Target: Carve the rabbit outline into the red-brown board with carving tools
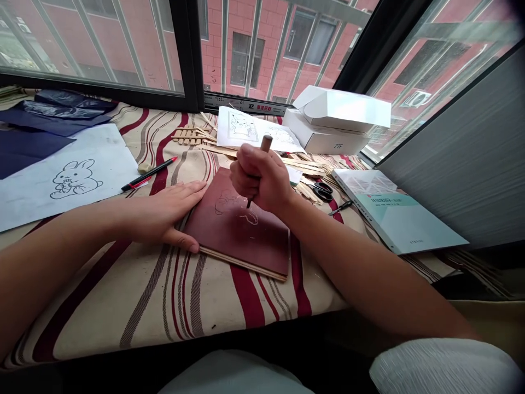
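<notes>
Fingers (245,174) of the right hand (262,178) closed in a tight fist around the pale wooden handle of a carving tool (266,143), with the thin metal tip down on the surface of a dark red board (262,246). Scratched into that surface, a pale outline of a rabbit-like figure around the tip. The board flat on a striped cloth (102,295), at the middle of the view, with a pale wood edge showing at 6 o'clock.

Left hand (168,210) open and flat, fingers together and straight, fingertips at the board's 9 o'clock edge, thumb touching the edge near 7 o'clock.

At 9 o'clock, a sheet with a rabbit drawing (76,178); at 10 o'clock, a black and red pen (150,173) beside an eraser (144,168). At 12 o'clock, a printed sheet (246,128); at 1 o'clock, a white ZTE box (324,134); at 2 o'clock, black-handled scissors (322,191); at 3 o'clock, a teal and white book (397,210).
</notes>
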Available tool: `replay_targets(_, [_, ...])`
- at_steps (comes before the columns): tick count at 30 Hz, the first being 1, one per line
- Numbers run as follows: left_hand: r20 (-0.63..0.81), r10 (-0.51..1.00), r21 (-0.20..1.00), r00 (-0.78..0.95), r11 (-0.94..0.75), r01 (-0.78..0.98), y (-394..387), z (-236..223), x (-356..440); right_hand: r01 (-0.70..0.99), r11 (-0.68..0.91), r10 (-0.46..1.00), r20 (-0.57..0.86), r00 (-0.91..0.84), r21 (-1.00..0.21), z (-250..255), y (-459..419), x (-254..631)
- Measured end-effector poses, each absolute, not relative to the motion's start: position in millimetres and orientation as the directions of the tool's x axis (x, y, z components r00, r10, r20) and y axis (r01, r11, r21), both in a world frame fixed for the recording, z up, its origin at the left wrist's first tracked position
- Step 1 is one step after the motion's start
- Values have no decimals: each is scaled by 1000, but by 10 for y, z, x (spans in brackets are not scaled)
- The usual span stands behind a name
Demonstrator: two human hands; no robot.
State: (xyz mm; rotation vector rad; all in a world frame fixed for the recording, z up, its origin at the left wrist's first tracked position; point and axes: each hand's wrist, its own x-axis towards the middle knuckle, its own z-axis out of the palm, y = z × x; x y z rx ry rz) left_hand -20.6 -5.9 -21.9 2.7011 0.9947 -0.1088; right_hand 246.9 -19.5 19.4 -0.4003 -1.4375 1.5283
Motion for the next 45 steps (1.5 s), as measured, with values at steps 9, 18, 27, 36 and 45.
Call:
replay_targets(9, [-179,630,195,756,-731,654,-86,-172,-173,-385,142,918,267,-293,-912,122,-258,2241])
replay_targets(18, [-212,645,169,734,-716,677,-93,-161,-154,-397,191,927,298,-228,-898,46,-226,2214])
replay_targets(27, [-295,675,164,676,-661,732,-133,-27,-30,-328,43,796,231,-559,-944,40,-115,2189])
replay_targets(36, [-306,674,152,673,-663,733,-175,-4,-8,-275,183,806,304,-507,-944,301,61,2678])
replay_targets(45, [-354,679,162,643,-633,757,-176,28,42,361,276,899,106,-426,-891,644,-406,3460])
